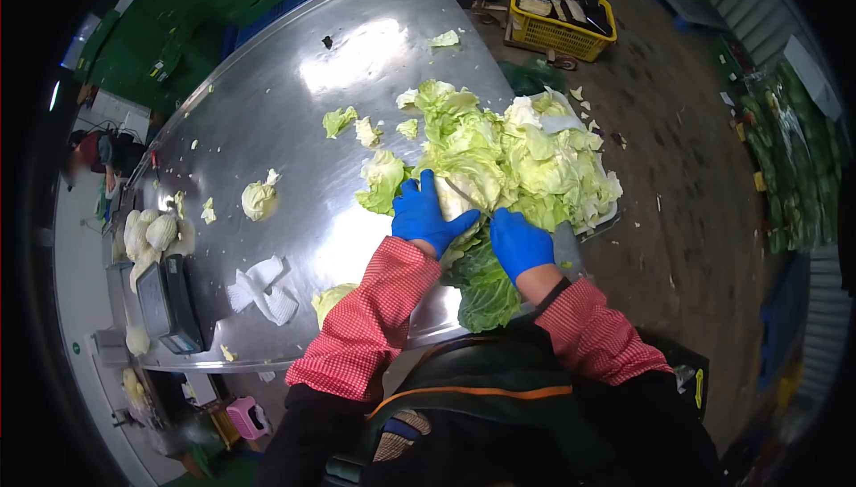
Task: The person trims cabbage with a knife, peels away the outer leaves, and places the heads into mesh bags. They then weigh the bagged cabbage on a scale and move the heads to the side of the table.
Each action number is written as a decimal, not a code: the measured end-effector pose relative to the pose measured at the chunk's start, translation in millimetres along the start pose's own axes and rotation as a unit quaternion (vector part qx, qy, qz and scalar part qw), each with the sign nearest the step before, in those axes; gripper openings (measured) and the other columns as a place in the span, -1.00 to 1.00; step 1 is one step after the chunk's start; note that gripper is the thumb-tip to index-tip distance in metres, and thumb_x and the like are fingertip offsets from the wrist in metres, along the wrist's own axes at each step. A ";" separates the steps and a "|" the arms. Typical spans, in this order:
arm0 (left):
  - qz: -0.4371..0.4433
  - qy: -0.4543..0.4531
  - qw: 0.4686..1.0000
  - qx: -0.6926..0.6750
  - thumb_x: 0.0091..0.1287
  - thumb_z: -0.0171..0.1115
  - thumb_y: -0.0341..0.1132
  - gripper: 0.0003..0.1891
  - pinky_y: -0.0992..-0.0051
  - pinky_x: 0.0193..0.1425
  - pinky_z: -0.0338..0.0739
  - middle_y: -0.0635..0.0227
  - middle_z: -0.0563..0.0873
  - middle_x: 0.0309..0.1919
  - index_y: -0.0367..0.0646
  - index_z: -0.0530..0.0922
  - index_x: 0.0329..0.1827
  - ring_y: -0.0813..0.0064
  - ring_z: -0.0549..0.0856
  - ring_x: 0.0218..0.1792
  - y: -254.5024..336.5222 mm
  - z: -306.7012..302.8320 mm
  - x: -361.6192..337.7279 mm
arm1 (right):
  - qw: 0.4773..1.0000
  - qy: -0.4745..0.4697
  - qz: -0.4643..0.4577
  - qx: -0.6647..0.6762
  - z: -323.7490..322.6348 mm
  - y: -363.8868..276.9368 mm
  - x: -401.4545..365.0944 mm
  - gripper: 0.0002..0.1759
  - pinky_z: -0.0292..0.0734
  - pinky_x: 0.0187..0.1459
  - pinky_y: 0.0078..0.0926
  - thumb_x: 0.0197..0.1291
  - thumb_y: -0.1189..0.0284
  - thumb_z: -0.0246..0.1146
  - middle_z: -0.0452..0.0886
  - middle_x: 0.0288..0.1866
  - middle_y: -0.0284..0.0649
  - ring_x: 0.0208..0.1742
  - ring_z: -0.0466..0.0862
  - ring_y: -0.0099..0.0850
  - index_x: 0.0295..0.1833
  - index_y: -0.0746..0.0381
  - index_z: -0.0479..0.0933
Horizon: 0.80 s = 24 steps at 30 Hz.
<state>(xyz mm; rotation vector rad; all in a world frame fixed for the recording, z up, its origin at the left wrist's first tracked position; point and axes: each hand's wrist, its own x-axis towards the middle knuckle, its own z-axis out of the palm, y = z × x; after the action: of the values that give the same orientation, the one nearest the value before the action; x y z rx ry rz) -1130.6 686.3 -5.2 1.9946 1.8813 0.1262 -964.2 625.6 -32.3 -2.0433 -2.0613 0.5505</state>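
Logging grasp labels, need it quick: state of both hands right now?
Left hand: open, fingers spread on a cabbage head.
Right hand: curled closed beside it; what it grips can't be told.

L hand [426, 217] over bench [303, 148], blue-gloved, back up, fingers spread fwd, thumb out twd R hand [520, 242]; R hand also over bench, same glove, fingers curled in; hands close tog.; R wrist [539, 282] bare btwn glove & cuff; L forearm [379, 309] crosses bench's near edge, R forearm [602, 331] beyond its R side; both in red/wht checked sleeves, angled inward.
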 end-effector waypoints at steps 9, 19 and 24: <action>-0.023 0.020 0.999 -0.018 -0.14 0.49 0.26 0.10 0.09 0.17 0.48 -0.21 0.40 0.18 -0.29 0.22 0.36 -0.15 0.51 0.14 9.8 -0.2 -14.9 | 0.996 -0.060 0.040 0.047 -16.7 7.3 49.8 -0.72 0.58 -0.17 -0.06 0.32 0.23 0.02 0.64 -0.18 0.11 -0.17 0.67 0.04 -0.08 0.22 0.45; 0.113 0.075 0.970 -0.200 -0.17 0.60 0.00 0.17 0.17 0.43 0.29 -0.21 0.22 0.37 -0.25 0.09 0.48 -0.14 0.30 0.38 -47.0 22.8 -32.3 | 0.990 -0.101 0.063 0.072 -27.9 -30.2 75.4 -0.48 0.52 0.00 -0.09 0.17 0.09 0.23 0.64 -0.02 0.03 -0.01 0.63 0.01 0.15 0.15 0.41; 0.101 0.070 0.935 -0.332 -0.10 0.60 -0.09 0.09 0.27 0.43 0.29 -0.07 0.32 0.36 -0.23 0.13 0.48 0.06 0.37 0.36 -64.1 23.3 -34.2 | 0.994 -0.034 0.059 0.083 14.4 15.3 72.3 -0.57 0.52 -0.03 -0.11 0.17 0.15 0.24 0.67 -0.04 -0.07 -0.03 0.65 -0.03 0.10 0.10 0.43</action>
<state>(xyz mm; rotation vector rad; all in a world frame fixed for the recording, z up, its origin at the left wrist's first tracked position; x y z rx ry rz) -1186.4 649.0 -41.5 1.7080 1.4253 0.8604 -958.1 695.2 -60.5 -2.0848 -1.8690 0.7942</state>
